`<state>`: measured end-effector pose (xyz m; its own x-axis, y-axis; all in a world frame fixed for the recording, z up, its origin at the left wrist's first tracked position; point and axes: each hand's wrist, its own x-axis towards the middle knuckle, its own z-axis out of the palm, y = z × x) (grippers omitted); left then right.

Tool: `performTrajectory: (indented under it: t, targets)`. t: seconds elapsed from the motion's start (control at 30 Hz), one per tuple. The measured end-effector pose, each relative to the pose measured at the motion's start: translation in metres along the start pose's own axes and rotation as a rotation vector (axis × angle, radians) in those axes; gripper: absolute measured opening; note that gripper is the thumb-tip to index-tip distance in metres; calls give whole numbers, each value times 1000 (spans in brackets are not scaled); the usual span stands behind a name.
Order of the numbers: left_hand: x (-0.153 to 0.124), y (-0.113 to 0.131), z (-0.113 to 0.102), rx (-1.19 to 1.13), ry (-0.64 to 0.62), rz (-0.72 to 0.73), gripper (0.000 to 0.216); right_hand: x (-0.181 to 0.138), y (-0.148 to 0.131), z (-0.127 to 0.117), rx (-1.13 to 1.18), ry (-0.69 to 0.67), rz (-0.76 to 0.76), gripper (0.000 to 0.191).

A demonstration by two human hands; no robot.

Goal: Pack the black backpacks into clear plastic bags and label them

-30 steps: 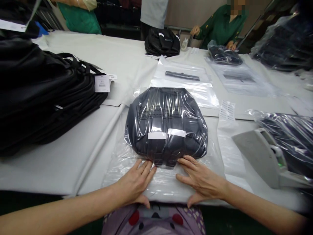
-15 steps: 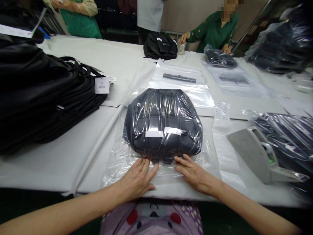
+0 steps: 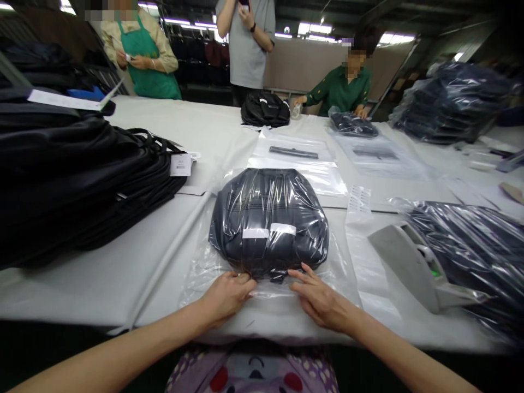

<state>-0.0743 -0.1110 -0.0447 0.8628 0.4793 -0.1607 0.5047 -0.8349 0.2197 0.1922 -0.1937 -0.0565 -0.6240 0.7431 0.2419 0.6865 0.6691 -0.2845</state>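
Left hand [image 3: 226, 296] and right hand [image 3: 319, 300] pressing, fingers loosely curled, gripping nothing, on the clear bag [image 3: 196, 270] at its near edge. Dark bag [image 3: 268, 221] sitting inside, just beyond fingertips. Keeping pressure even, smoothing outward, avoiding trapped air and creases.

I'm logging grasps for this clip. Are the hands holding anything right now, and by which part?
Both hands rest on the clear plastic bag around the dark bag, at its near open edge; left hand curled, right hand flat. Whether either truly grips it cannot be told.
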Motion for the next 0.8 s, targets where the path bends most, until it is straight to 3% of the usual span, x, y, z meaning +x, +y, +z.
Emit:
performTrajectory:
  t: [0.07,0.2,0.33,0.47,0.6,0.67,0.8]
  targets:
    - [0,0,-3,-1,-12,6,17,2,-4,0,-9,29,-2,28]
    - [-2,-2,-1,36,-8,42,20,3,-14,8,-105,-9,11,59]
    - [-8,0,10,115,53,84,26,-2,-15,19,-252,67,-10,30]
    - [-16,1,24,134,143,105,60,-7,-9,19,-288,121,-115,23]
    - [-19,0,29,35,170,92,86,-5,-8,13,-218,177,-76,23]
    - [-18,-2,31,-18,197,69,75,-2,-7,12,-181,210,-65,24]
    - [-16,-10,39,-32,250,63,30,-1,-3,13,-111,272,-43,24]
